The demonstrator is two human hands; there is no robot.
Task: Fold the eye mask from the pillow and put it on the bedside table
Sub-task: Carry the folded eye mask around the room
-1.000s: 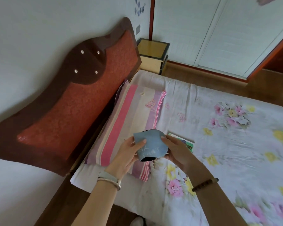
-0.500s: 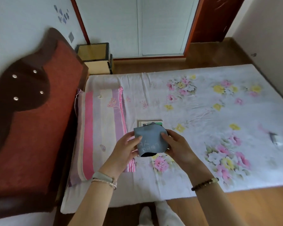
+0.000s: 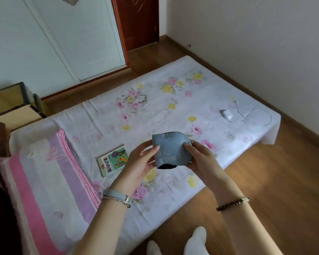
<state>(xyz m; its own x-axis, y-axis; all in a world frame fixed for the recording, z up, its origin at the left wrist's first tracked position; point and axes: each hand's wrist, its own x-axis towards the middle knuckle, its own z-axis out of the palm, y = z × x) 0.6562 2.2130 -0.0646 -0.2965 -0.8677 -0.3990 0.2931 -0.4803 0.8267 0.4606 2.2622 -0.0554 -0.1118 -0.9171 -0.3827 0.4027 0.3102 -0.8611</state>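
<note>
A grey-blue eye mask (image 3: 170, 149) with pale writing is folded in half, its dark inner side showing at the lower edge. I hold it in the air above the bed. My left hand (image 3: 139, 162) pinches its left side, thumb on the front. My right hand (image 3: 201, 159) grips its right side. The pink-striped pillow (image 3: 44, 181) lies at lower left. The yellow bedside table (image 3: 9, 105) stands at far left beyond the bed's head.
A flowered sheet covers the bed (image 3: 155, 111). A small picture book (image 3: 114, 161) lies by the pillow. A white charger with its cable (image 3: 226, 115) lies near the bed's foot. Wooden floor (image 3: 274, 181) is at right, my socked feet (image 3: 193, 240) below, and white sliding doors (image 3: 53, 37) behind.
The view has swung right, from the headboard toward the foot of the bed. Both hands keep the folded mask between them, now over the bed's middle rather than by the pillow.
</note>
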